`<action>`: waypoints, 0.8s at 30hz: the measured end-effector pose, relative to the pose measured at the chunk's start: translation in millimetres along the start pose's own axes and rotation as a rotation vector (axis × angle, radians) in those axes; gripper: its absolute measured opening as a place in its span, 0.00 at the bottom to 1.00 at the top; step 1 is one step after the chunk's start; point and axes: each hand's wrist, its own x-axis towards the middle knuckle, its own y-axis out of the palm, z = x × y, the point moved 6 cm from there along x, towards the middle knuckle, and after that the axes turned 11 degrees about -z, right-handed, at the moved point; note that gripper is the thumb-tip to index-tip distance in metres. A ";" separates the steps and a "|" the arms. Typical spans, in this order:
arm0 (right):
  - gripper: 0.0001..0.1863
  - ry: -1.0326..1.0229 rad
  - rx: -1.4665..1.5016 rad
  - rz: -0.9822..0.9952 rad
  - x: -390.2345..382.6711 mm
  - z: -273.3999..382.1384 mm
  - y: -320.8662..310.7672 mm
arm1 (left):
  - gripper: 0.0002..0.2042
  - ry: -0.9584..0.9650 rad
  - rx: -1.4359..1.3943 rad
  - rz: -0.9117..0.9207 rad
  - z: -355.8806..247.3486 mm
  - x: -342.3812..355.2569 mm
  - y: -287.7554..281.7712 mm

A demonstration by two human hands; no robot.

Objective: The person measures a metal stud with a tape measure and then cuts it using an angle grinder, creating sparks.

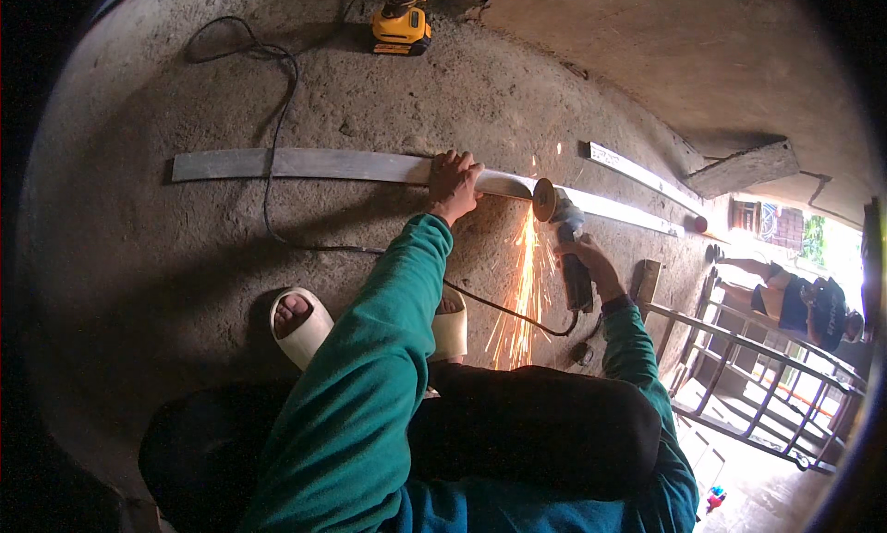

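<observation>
A long, flat grey metal bar (pixel 342 163) lies across the rough concrete floor in front of my feet. My left hand (pixel 455 184) is closed over it near the middle, fingertips round its far edge. In my right hand (pixel 594 260) is an angle grinder (pixel 573 270), its disc (pixel 544 199) at the bar just right of my left hand. A bright stream of orange sparks (pixel 525 288) sprays from there toward me. The grinder's black cord (pixel 499 306) runs left and crosses over the bar.
A yellow cordless drill (pixel 401 30) is at the top. A second strip (pixel 647 171) lies beside a concrete piece (pixel 744 168) at right. Metal ladder-like frames (pixel 746 394) and another person (pixel 799 304) are on the right. My sandaled feet (pixel 297 322) rest below the bar.
</observation>
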 end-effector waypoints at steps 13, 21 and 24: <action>0.15 0.128 0.388 -0.113 -58.7 108.8 -1.1 | 0.23 -0.018 -0.051 0.031 11.6 -7.6 -4.0; 0.13 0.160 0.343 -0.082 -38.8 91.1 2.3 | 0.24 0.006 -0.037 -0.006 7.8 -5.0 -5.0; 0.12 0.152 0.356 -0.043 -33.3 91.2 8.8 | 0.24 0.002 -0.046 -0.045 12.5 -8.2 -9.2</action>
